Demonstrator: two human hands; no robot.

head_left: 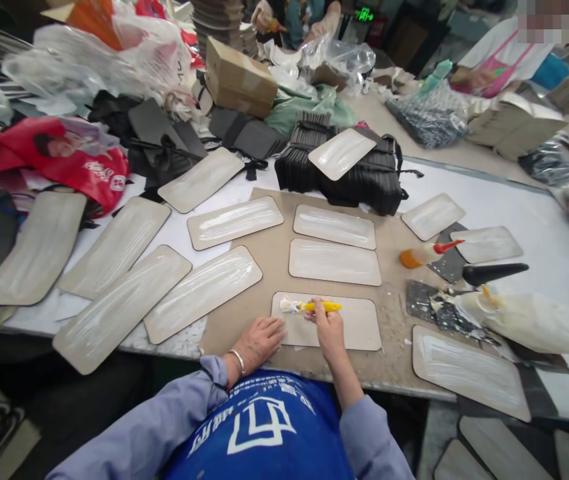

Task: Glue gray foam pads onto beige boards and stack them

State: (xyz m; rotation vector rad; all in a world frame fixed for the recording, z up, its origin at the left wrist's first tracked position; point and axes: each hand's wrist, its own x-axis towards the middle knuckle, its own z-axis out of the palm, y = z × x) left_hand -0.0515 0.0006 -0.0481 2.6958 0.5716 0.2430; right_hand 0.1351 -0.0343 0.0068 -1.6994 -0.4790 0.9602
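Observation:
My right hand (330, 328) is closed around the yellow handle of a paintbrush (327, 307). Its white-smeared bristles rest on the upper left of a beige panel with rounded corners (354, 332). My left hand (259, 341) lies flat at that panel's lower left edge, fingers stretched out and holding nothing. Just beyond are two similar panels, one nearer (334, 262) and one farther (334, 227), both streaked with white. More streaked panels lie to the left, including a long one (204, 293) close to my left hand.
On the right are an orange bottle with a red nozzle (414, 257), a black-handled tool (494, 272) and a glue-smeared white bag (529, 323). Bundled black pieces (294, 160) stand behind the panels, near a cardboard box (239, 80). Other people work across the table.

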